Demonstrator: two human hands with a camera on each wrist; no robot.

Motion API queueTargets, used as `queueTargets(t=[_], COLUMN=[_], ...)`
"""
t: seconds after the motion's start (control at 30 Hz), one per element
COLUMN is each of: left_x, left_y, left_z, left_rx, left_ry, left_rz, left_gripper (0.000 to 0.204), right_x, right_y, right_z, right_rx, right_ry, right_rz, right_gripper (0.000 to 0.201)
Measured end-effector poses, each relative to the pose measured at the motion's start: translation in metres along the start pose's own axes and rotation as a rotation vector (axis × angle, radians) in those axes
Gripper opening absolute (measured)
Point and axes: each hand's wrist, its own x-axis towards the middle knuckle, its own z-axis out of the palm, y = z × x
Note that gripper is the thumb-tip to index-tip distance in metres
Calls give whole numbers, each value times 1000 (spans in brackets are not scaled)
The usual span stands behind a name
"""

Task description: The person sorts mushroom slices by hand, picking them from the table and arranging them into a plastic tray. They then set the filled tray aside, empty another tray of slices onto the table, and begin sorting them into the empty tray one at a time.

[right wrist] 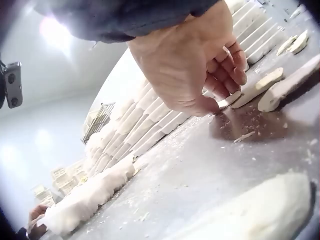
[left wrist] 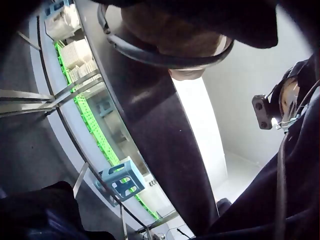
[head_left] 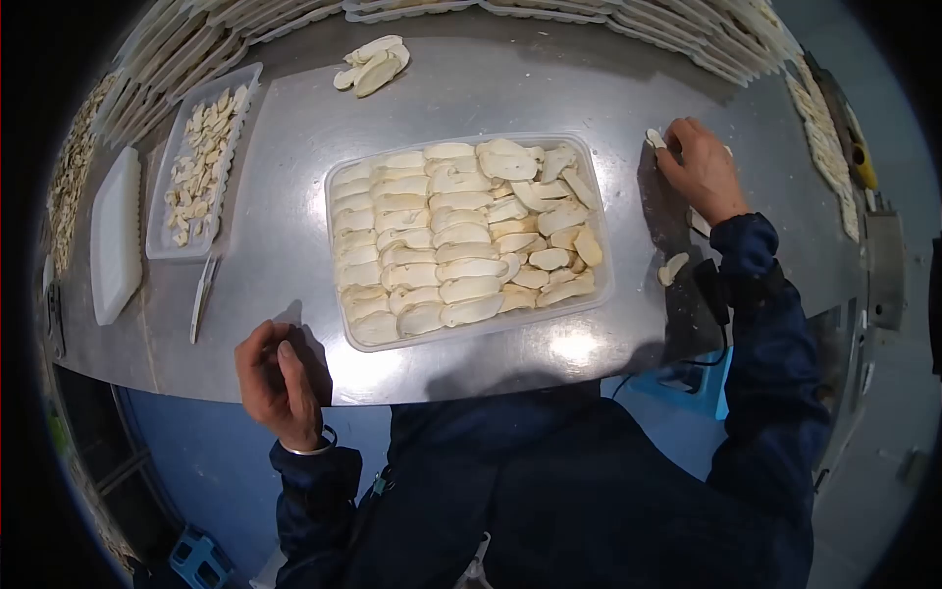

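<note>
At the right of the table my right hand pinches a small pale mushroom slice between thumb and fingertips, low over the metal surface. More slices lie just beyond the fingers in the right wrist view. A single slice lies near the right cuff. In the middle stands a clear tray with mushroom slices in overlapping columns; those on its right side lie less evenly. My left hand hangs loosely curled at the table's front edge, holding nothing. Its fingers are hidden in the left wrist view.
A tray of small pieces stands at the left, beside a white tray or lid and a slim knife-like tool. Several slices are piled at the back. Stacked filled trays line the far edge.
</note>
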Motion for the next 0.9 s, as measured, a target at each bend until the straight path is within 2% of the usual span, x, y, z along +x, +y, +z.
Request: queueTargets(t=[0.17,0.27,0.37,0.47,0.57,0.9], left_x=[0,0,0,1,4,4], left_y=[0,3,2,1,3,0], left_z=[0,0,1,2,3,2], left_rx=[-3,-11,-43,-31,-4,7], left_ry=[0,1,14,22,42,48], left_rz=[-1,7,6,38,80,101], left_gripper=[23,23,23,23,21,22], right_x=[3,4,0,-8,-7,3], right_y=[-4,-2,-37,-91,-132,-142], right_z=[3,5,-17,-27,-25,-5], right_rx=[-142,-185,-116,24,82,89], right_ry=[38,111,111,200,142,110], right_rz=[-50,-167,-213,-583,-743,-779], right_gripper=[18,15,14,16,18,21])
